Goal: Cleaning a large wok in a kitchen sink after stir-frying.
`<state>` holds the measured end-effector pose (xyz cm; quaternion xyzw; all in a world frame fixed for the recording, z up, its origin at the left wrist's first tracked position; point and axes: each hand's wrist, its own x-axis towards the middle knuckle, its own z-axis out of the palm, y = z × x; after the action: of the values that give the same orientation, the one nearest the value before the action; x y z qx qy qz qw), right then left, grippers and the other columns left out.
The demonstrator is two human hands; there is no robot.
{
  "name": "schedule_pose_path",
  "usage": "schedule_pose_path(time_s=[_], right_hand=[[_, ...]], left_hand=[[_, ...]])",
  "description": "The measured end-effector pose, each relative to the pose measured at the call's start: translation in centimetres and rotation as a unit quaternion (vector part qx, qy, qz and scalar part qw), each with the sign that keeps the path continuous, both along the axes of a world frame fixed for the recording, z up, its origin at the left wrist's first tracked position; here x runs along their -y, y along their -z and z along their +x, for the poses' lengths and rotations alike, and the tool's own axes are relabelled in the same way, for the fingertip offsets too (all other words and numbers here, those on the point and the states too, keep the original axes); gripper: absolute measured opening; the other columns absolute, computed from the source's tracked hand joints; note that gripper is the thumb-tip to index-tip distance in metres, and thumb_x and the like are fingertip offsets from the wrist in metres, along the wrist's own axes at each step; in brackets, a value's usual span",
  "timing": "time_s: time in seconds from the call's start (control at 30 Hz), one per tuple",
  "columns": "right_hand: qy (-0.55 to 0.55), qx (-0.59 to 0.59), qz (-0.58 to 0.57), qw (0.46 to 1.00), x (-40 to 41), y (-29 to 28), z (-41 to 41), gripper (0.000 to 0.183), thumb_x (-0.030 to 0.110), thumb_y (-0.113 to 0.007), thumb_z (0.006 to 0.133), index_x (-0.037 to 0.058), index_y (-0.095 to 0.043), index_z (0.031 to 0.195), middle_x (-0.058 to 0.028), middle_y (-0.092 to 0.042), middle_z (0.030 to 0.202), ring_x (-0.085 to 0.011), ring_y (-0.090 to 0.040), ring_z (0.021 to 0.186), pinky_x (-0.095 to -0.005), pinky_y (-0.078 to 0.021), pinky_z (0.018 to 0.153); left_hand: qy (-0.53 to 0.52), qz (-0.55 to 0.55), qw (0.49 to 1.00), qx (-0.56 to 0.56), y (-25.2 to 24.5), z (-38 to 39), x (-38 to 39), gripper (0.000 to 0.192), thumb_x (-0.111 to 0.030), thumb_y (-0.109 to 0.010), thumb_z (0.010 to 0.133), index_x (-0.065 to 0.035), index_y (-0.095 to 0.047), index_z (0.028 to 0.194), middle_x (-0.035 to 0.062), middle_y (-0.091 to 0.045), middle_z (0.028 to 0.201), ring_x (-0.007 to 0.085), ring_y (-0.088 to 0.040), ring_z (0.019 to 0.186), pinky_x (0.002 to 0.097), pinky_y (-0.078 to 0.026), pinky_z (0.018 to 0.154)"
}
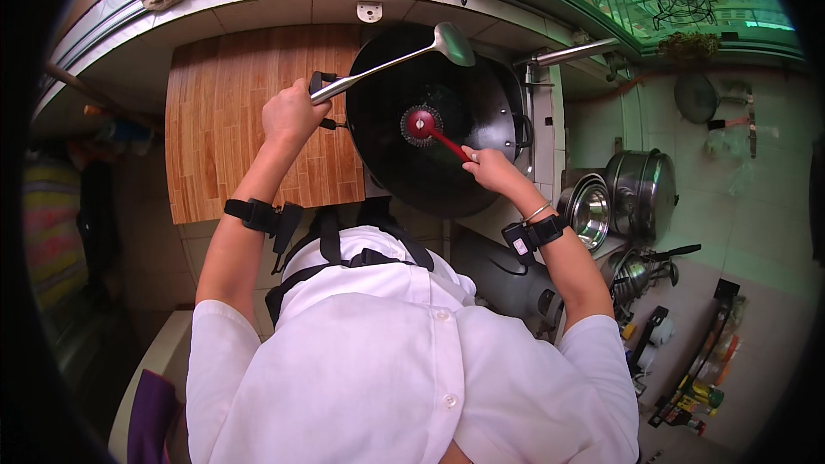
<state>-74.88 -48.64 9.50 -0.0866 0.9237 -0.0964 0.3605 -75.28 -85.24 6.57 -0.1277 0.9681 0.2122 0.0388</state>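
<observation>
A large black wok point(387, 174) lies before me, its dark inside facing up. My right hand point(496, 169) grips the red handle of a round-headed pot brush point(420, 124), whose clear bristles rest against the wok's bottom. Held in my left hand point(293, 111) is a long-handled metal wok utensil point(455, 45), a ladle or turner, reaching over the wok's far rim. That hand is also at the wok's left loop handle point(332, 124); whether it grips this too is hidden. The opposite loop handle point(527, 131) is free.
A wood-patterned board point(258, 122) lies left of the wok. A metal pipe point(577, 51) juts out at the back right. Nested steel bowls point(590, 212) and a steel pot point(641, 196) stand to the right. A grey gas cylinder point(499, 277) stands below.
</observation>
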Motion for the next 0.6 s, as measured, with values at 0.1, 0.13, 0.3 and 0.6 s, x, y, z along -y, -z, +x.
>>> schedule_pose_path(time_s=[0.1, 0.13, 0.3, 0.6], right_hand=[[0.006, 0.064, -0.034, 0.997, -3.2, -2.2, 0.9, 0.038, 0.023, -0.062, 0.086, 0.0013, -0.058, 0.118, -0.0244, -0.061, 0.104, -0.0397, -0.059, 0.095, -0.0402, -0.0467, 0.082], [0.044, 0.091, -0.021, 0.995, -2.9, -3.1, 0.9, 0.035, 0.021, -0.064, 0.085, -0.0014, -0.061, 0.111, -0.0246, -0.059, 0.108, -0.0394, -0.059, 0.097, -0.0384, -0.0463, 0.083], [0.023, 0.018, -0.017, 0.999, -0.7, 1.2, -0.7, 0.037, 0.023, -0.06, 0.087, 0.0041, -0.058, 0.119, -0.0253, -0.06, 0.103, -0.0402, -0.058, 0.096, -0.0405, -0.0468, 0.082], [0.064, 0.022, -0.045, 0.997, -0.1, 0.8, -0.7, 0.043, 0.022, -0.057, 0.09, 0.011, -0.049, 0.131, -0.0159, -0.057, 0.079, -0.0288, -0.055, 0.072, -0.0368, -0.0437, 0.065]], left_hand=[[0.001, 0.0, 1.0, -0.006, 0.1, 0.0, 0.0, 0.03, -0.035, -0.067, 0.074, -0.0061, -0.061, 0.079, 0.0131, -0.066, 0.069, 0.0282, -0.066, 0.064, 0.0383, -0.053, 0.058], [-0.001, -0.002, 1.0, -0.01, 0.2, 0.1, 0.0, 0.03, -0.035, -0.067, 0.074, -0.0061, -0.061, 0.079, 0.0131, -0.066, 0.069, 0.0282, -0.066, 0.064, 0.0383, -0.053, 0.058], [0.001, 0.0, 1.0, -0.014, 0.2, 0.0, 0.0, 0.029, -0.035, -0.067, 0.074, -0.0063, -0.061, 0.079, 0.013, -0.066, 0.069, 0.0287, -0.066, 0.064, 0.0385, -0.053, 0.058], [-0.007, 0.006, 1.0, 0.001, 0.0, 0.0, -0.1, 0.029, -0.034, -0.066, 0.074, -0.0065, -0.061, 0.08, 0.0139, -0.066, 0.071, 0.0296, -0.066, 0.067, 0.0392, -0.053, 0.061]])
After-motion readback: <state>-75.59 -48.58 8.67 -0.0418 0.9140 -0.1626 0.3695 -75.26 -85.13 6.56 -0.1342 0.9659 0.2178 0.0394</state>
